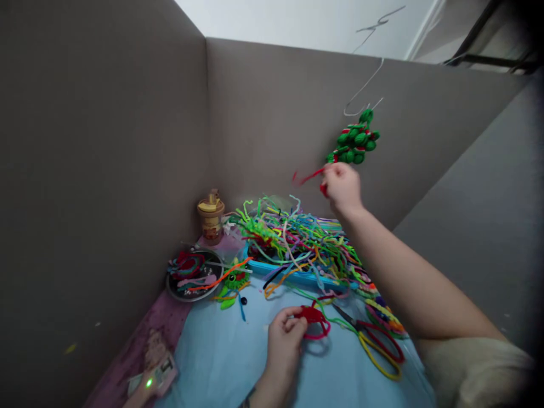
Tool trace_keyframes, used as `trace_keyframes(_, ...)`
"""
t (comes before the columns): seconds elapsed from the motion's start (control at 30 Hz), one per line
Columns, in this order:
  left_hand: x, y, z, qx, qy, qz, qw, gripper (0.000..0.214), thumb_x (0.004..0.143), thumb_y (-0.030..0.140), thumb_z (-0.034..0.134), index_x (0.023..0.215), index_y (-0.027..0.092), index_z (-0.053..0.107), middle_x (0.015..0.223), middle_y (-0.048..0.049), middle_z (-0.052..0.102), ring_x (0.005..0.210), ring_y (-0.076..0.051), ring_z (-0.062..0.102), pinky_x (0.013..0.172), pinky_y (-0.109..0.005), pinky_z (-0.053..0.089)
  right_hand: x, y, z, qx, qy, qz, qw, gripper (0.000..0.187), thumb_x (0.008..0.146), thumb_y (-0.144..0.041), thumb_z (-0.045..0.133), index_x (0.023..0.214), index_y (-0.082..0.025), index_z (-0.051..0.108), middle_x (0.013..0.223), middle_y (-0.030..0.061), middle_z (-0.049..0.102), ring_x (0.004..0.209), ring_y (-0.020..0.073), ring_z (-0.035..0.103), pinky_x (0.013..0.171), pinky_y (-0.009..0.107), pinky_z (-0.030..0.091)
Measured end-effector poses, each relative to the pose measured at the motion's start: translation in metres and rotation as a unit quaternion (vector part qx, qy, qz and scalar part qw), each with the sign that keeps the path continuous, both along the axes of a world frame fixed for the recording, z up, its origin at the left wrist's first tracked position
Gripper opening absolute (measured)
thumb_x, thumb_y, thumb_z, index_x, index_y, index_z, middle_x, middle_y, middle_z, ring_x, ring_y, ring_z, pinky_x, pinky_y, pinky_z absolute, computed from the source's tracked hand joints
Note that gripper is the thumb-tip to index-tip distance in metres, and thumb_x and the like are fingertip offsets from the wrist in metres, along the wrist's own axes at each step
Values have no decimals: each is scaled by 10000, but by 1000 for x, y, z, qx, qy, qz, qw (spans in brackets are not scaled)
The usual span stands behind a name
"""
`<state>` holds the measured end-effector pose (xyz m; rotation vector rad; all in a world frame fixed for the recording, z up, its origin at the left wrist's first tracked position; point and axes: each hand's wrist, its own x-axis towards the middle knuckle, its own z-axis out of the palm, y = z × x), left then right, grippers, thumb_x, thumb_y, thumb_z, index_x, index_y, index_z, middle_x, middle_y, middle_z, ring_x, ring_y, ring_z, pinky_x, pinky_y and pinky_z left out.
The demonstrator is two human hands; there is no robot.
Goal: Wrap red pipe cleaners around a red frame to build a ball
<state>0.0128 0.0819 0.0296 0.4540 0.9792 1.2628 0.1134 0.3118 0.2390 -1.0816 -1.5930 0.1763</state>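
My left hand (284, 339), low over the blue cloth, is closed on a red pipe-cleaner piece (313, 318) with a dense middle and a loose loop at its right. My right hand (342, 186) is raised high, fingers pinched round a red pipe cleaner (312, 176) whose free end points left and is blurred. Behind that hand hangs a bunch of green and red yarn-like pieces (357, 139) on a wire hook. To the right of my left hand lie scissors (374, 339) with red and yellow handles; a green pipe cleaner runs near their blades.
A blue tray (280, 270) overflows with many-coloured pipe cleaners. At left are a metal bowl (174, 289) of coloured pieces, a brown cup (211, 221), a green figure (236, 279) and a pale object with a green light (164, 374). Grey panels (272, 113) enclose the table.
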Motion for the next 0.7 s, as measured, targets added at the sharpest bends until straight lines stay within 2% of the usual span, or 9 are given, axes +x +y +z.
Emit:
trace_keyframes(0.07, 0, 0, 0, 1, 3, -2, 1000, 478, 509, 437, 809, 821, 109, 655, 555, -27, 657, 369, -38, 358, 397, -178, 221, -2, 7, 12, 51, 175, -7, 983, 284, 908, -327, 334, 730, -187, 506, 492, -65, 502, 369, 69, 422, 423, 189, 345)
trace_keyframes(0.1, 0, 0, 0, 3, 5, -1, 1000, 480, 512, 437, 808, 829, 108, 658, 580, -38, 669, 372, -38, 363, 395, -177, 217, -4, 7, 17, 49, 179, 13, 982, 236, 887, -322, 400, 724, -187, 505, 491, -64, 518, 361, 68, 428, 411, 185, 347)
trace_keyframes(0.2, -2, 2, -2, 10, 9, 6, 1000, 474, 511, 434, 807, 831, 112, 673, 593, -35, 669, 376, -44, 385, 387, -176, 211, -16, -12, 19, -64, 18, 93, 993, 208, 801, -309, 572, 651, -168, 537, 428, -58, 514, 331, 70, 415, 370, 184, 310)
trace_keyframes(0.27, -5, 4, -3, 21, 16, 16, 1000, 447, 520, 425, 802, 821, 114, 692, 580, -20, 653, 380, -48, 397, 386, -175, 227, -19, -41, 7, -64, -43, 106, 991, 188, 813, -301, 558, 681, -167, 561, 465, -44, 554, 363, 82, 459, 394, 194, 346)
trace_keyframes(0.4, -10, 5, -2, 37, 28, 10, 999, 345, 572, 362, 782, 801, 110, 725, 596, -27, 660, 404, -67, 476, 409, -186, 303, -1, -125, -46, 36, -139, 37, 989, 137, 864, -274, 501, 781, -221, 596, 638, 2, 631, 546, 137, 576, 533, 252, 441)
trace_keyframes(0.47, -12, 4, 0, 36, -13, -1, 999, 300, 589, 320, 780, 804, 118, 727, 682, -58, 695, 518, -117, 596, 466, -198, 380, 18, -166, -80, 68, -175, 48, 981, 110, 870, -257, 494, 842, -257, 600, 718, 23, 670, 610, 164, 624, 567, 275, 472)
trace_keyframes(0.53, -13, 3, 5, 37, -102, -11, 994, 299, 591, 280, 790, 846, 138, 725, 850, -84, 720, 715, -175, 674, 589, -228, 467, 35, -200, -114, 55, -218, 78, 971, 128, 867, -221, 498, 915, -290, 594, 732, 26, 686, 638, 184, 652, 584, 296, 493)
trace_keyframes(0.6, -16, 2, 9, 49, -182, -26, 982, 331, 625, 279, 778, 925, 151, 718, 1017, -102, 703, 882, -211, 674, 738, -275, 498, 46, -223, -141, 25, -222, 85, 971, 168, 879, -198, 468, 954, -303, 575, 733, 25, 689, 639, 189, 659, 574, 305, 502)
trace_keyframes(0.7, -18, 5, 9, 59, -208, -37, 976, 310, 681, 281, 748, 957, 143, 712, 1202, -112, 630, 1020, -255, 636, 779, -298, 502, 52, -240, -167, -13, -207, 84, 975, 166, 895, -192, 448, 952, -301, 560, 716, 18, 684, 634, 180, 662, 558, 295, 511)
